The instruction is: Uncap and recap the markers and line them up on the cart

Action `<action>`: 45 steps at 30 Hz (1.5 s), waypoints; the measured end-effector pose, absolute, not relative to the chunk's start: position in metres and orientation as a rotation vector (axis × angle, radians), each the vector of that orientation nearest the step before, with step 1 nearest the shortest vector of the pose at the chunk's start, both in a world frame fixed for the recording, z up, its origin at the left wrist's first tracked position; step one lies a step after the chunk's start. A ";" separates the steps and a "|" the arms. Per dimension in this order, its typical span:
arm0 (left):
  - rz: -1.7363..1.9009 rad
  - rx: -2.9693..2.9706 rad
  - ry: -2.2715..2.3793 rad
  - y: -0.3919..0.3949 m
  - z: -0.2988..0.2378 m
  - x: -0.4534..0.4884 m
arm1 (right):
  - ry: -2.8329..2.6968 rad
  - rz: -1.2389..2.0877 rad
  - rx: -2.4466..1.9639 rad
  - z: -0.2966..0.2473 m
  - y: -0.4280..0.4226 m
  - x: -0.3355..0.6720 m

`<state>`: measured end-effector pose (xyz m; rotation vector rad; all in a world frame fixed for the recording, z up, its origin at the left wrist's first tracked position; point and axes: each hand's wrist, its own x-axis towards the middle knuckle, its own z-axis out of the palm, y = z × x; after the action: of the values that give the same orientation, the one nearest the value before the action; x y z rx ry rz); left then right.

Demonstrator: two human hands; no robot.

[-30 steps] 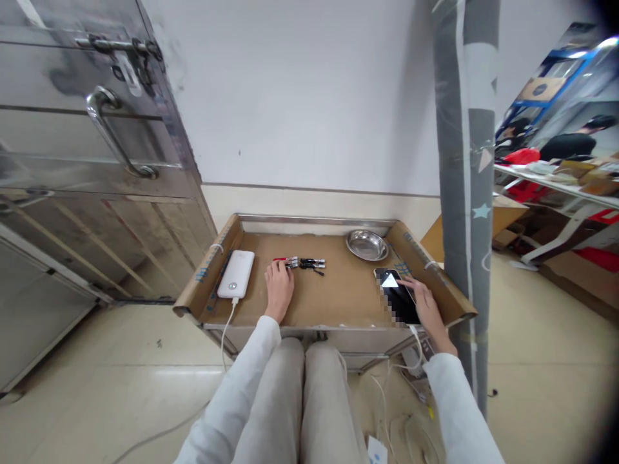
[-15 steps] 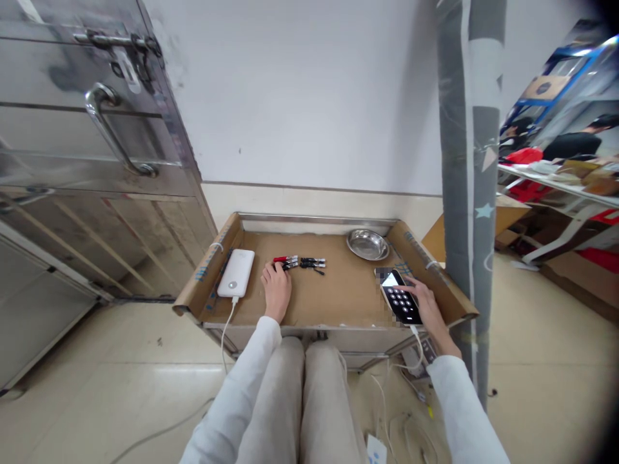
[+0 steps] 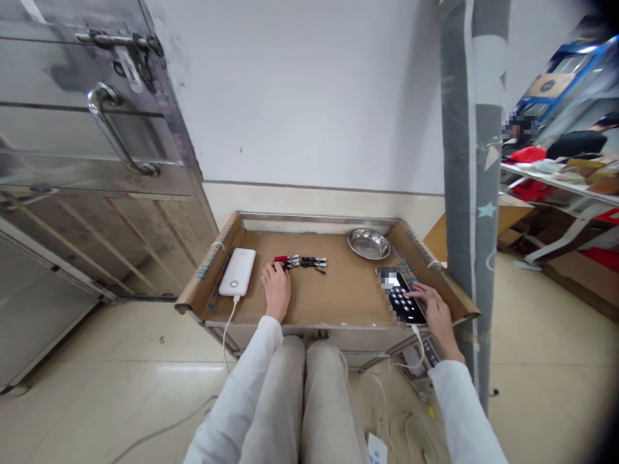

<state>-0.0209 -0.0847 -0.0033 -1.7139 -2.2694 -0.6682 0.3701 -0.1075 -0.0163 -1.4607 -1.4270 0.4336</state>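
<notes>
My left hand (image 3: 276, 289) rests on the cardboard-lined cart top (image 3: 333, 290), fingers curled loosely, fingertips touching the near end of a row of small red and black pens (image 3: 300, 261). My right hand (image 3: 435, 310) lies over the right side of a black phone (image 3: 403, 298), fingers spread and touching its lit keypad screen. A white cable runs from the phone's near end down off the cart.
A white power bank (image 3: 236, 280) with its cable lies at the cart's left. A steel dish (image 3: 368, 243) sits at the back right. A metal door (image 3: 87, 148) stands left, a grey padded pillar (image 3: 471, 161) right, my knees below the cart's front edge.
The phone screen went from dark to showing a keypad, and my right hand slid slightly toward me over it. My left hand's fingers curled a little at the pens.
</notes>
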 end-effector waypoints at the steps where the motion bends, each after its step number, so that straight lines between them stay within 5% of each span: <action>1: -0.670 -1.712 -2.272 -0.085 -0.003 -0.021 | -1.431 0.474 -1.434 -0.016 -0.108 0.371; 22: -0.652 -1.728 -2.296 -0.088 -0.003 -0.024 | -1.411 0.420 -1.444 -0.010 -0.112 0.364; 29: -1.358 -1.872 -2.238 -0.088 -0.001 -0.027 | -1.576 0.318 -1.340 0.026 -0.100 0.292; 32: -1.727 -2.139 -2.011 -0.090 0.003 -0.022 | -1.494 0.588 -1.255 0.027 -0.088 0.235; 37: -1.722 -2.486 -1.867 -0.089 0.011 -0.012 | -1.029 1.348 -1.069 0.015 -0.073 0.158; 45: -2.019 -2.468 -1.794 -0.074 0.034 -0.003 | -0.717 1.698 -0.862 -0.003 -0.056 0.135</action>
<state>-0.0030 -0.0738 0.0338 -2.4676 -1.7940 -2.0191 0.1346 -0.0557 -0.0029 -0.8619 -0.7166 1.6985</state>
